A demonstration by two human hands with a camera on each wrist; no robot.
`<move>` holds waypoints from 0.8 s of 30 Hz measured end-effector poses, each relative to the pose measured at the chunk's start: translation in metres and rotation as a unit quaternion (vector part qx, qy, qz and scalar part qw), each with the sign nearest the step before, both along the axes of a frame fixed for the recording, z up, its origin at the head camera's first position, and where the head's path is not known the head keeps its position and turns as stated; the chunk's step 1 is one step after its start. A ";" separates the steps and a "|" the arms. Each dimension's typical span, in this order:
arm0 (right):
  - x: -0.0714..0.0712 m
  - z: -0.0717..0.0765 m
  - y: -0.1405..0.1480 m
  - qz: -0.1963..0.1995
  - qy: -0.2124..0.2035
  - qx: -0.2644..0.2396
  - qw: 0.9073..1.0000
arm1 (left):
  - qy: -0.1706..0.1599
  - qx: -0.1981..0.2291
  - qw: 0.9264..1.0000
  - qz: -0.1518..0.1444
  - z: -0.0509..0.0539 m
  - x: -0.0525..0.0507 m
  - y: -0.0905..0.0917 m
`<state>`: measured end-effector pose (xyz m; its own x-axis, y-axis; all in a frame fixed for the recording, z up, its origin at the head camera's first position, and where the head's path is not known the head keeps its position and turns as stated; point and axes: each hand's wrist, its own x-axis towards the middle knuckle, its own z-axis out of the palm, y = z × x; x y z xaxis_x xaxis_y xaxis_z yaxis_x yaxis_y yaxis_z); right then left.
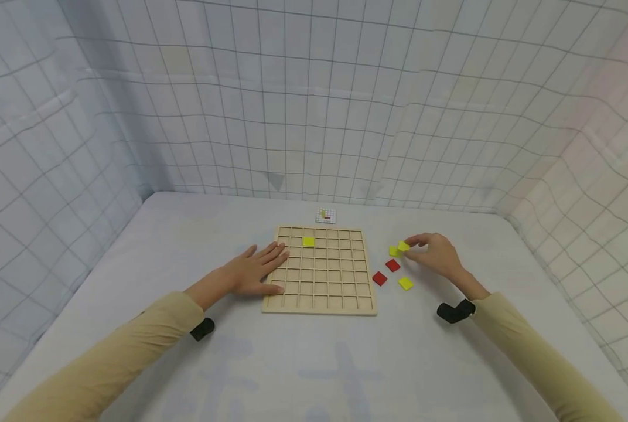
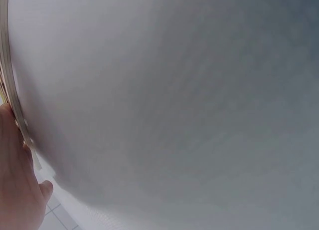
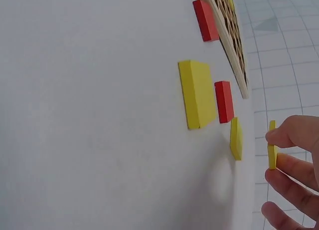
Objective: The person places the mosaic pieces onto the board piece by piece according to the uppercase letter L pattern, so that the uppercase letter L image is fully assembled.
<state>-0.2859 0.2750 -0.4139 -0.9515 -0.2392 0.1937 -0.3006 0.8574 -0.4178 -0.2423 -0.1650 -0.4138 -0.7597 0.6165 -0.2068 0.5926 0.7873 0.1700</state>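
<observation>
Head view: wooden grid board [image 1: 319,288] on a pale tabletop [image 1: 293,337]. Left hand [image 1: 261,271] lies flat over the board's left edge, fingers spread, gripping nothing. Right hand [image 1: 434,253], to the right of the board, pinches a thin held yellow tile [image 1: 403,247] between thumb and fingers; right wrist view shows that tile edge-on, apparently lifted.

Nearby: a second yellow tile [image 1: 393,251] just beside the held one in head view; far red tile [image 1: 392,265], near red tile [image 1: 379,278] and a third yellow tile [image 1: 406,283] loose between hand and board. One placed yellow tile [image 1: 309,241] on the board, towards its far edge. Printed card [image 1: 326,215] just beyond; pattern too small to read reliably.

Risks (judgement):
1. Pinch slip. Thin tile, small contact area; uneven finger pressure could twist it loose.
2. Knocked neighbours. Loose tiles lie close; fingers travelling low could scatter them.
3. Poor seating. If the tile meets the board skewed, a corner could catch on a divider and leave it tilted.
4. Board drift. Left hand bears on one side only; a sideways push at the opposite side could swing the board round
</observation>
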 end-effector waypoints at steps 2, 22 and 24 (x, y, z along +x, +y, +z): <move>0.000 0.001 -0.005 0.004 0.010 -0.002 1.000 | 0.002 -0.002 1.000 0.000 0.000 0.000 0.000; -0.010 0.006 -0.068 0.041 0.027 -0.048 0.998 | 0.003 -0.003 1.000 0.000 -0.004 -0.001 -0.002; -0.010 0.008 -0.076 0.046 0.026 -0.051 0.997 | 0.004 -0.002 1.000 0.000 -0.004 -0.001 -0.002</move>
<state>-0.2960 0.1993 -0.4063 -0.9146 -0.3012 0.2699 -0.3992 0.7789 -0.4837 -0.2438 -0.1668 -0.4181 -0.7612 0.6160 -0.2029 0.5942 0.7878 0.1623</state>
